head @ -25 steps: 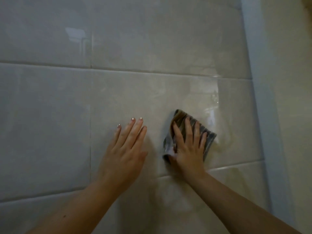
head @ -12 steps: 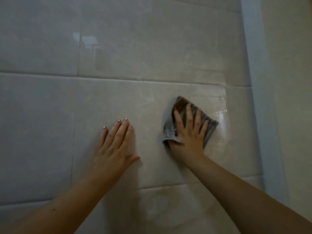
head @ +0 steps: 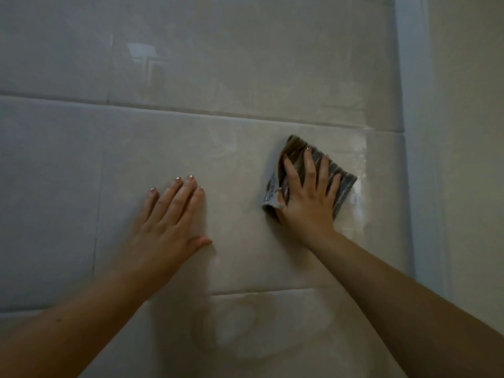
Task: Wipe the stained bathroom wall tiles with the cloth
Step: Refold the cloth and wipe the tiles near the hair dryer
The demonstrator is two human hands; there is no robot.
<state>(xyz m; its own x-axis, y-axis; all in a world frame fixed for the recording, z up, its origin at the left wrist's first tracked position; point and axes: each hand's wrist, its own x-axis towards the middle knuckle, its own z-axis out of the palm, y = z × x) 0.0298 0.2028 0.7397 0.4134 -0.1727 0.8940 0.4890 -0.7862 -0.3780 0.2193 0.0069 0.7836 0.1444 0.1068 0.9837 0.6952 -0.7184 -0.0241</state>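
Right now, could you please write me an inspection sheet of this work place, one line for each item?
Surface: glossy pale wall tiles with grey joints; a ring-shaped mark on the lower tile; a wet-looking streak just right of the cloth.
Job's things: one folded striped cloth, lying flat against the tile.
Clutter: nothing seen.
Hands: right hand presses the cloth with straight, spread fingers; left hand rests flat on bare tile, apart from the cloth.
Cables: nothing seen.
Surroundings: a pale corner strip and a plain side wall on the right.
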